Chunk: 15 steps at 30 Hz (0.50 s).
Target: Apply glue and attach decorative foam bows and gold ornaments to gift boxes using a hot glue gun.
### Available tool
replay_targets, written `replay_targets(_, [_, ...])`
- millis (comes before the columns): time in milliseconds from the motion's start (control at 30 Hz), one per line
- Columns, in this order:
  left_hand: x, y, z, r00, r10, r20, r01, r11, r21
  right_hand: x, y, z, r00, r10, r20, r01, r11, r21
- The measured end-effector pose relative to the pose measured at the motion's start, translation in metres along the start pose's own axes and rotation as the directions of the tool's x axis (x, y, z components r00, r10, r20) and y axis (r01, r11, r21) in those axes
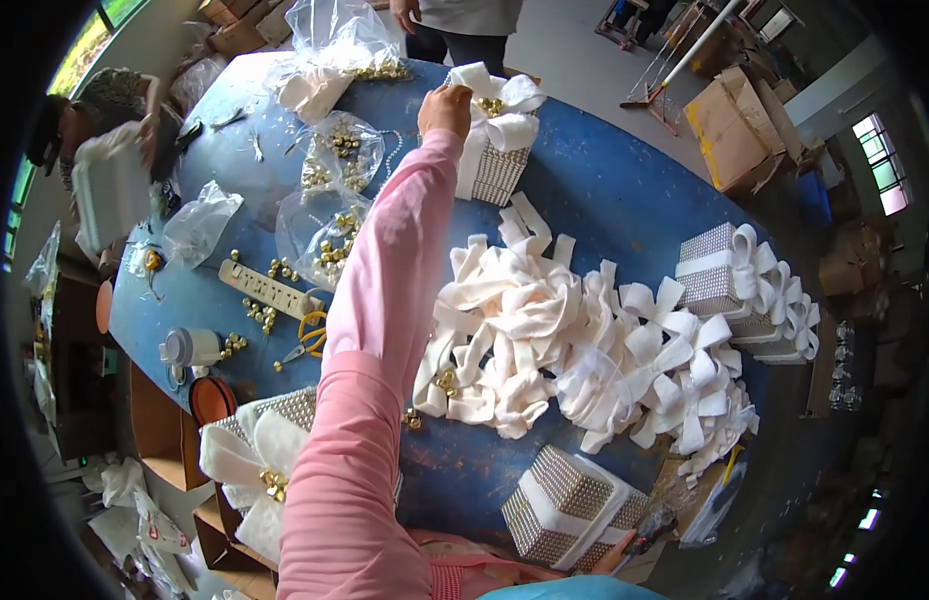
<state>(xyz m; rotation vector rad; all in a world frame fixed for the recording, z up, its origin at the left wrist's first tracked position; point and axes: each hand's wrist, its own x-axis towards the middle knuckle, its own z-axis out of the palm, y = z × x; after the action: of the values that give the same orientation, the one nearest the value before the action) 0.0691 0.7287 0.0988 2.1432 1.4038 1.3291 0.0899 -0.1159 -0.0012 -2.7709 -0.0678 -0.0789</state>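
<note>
Up top, left hand (pixel 445 107) (fingers closed) on bowed box (pixel 496 150)

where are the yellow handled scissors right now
In the head view the yellow-handled scissors lie on the blue table, left of the pink sleeve, just below the white power strip.

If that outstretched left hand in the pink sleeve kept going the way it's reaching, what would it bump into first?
The left hand is already at the white bow atop the studded box, so the bow comes first. Whether the fingers are touching it yet is unclear.
</note>
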Motion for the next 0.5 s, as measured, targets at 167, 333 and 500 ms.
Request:
replay_targets(167, [0.029, -0.008, 0.032, 0.950, 0.135, 0.283, -0.174, 0.978, 0.117, 0.012, -0.017, 0.020, 1.000, 0.029, 0.003, -0.029, 1.000, 0.010])
replay_targets(333, [0.037, -0.019, 0.054, 0.897, 0.076, 0.435, -0.188, 0.957, 0.220, 0.013, -0.029, 0.025, 0.998, 0.061, 0.029, -0.061, 0.998, 0.006])
replay_targets(500, [0.034, -0.026, 0.050, 0.874, 0.099, 0.476, -0.173, 0.979, 0.112, 0.009, -0.042, 0.019, 0.994, 0.087, 0.063, -0.087, 0.996, -0.003])
